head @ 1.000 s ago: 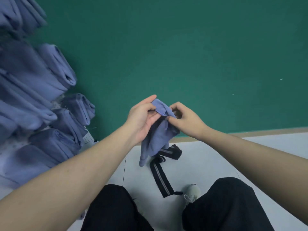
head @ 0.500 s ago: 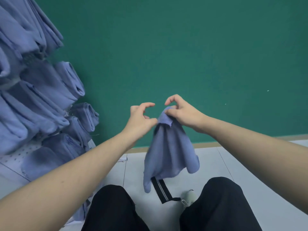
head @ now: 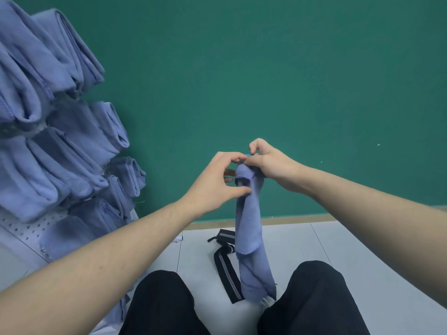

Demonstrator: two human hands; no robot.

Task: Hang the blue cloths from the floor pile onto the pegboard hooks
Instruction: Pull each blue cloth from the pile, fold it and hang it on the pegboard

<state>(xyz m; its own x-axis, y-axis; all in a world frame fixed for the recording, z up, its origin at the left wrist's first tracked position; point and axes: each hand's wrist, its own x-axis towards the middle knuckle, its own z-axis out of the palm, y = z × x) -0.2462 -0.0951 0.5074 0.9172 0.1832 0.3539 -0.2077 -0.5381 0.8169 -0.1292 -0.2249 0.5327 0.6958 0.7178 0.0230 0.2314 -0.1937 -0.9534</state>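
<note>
Left side: hanging blue cloths (head: 60, 146) crowd the pegboard (head: 29, 228), covering nearly all of it.
Ahead: bare green wall (head: 266, 81), open air before it.
Floor (head: 362, 250): black strap (head: 226, 267) lies between the knees (head: 314, 298); open tile to the right.

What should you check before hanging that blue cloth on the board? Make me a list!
1. Right hand pinches the top of the blue cloth: ok.
2. Left hand grips the cloth just below: ok.
3. Cloth hangs free, off the floor: ok.
4. Free hook on the pegboard: cannot tell, hung cloths cover it.
5. Cloth is next to the board: not ok, it is off to the right.
6. Black strap clear of the cloth: cannot tell.
</note>
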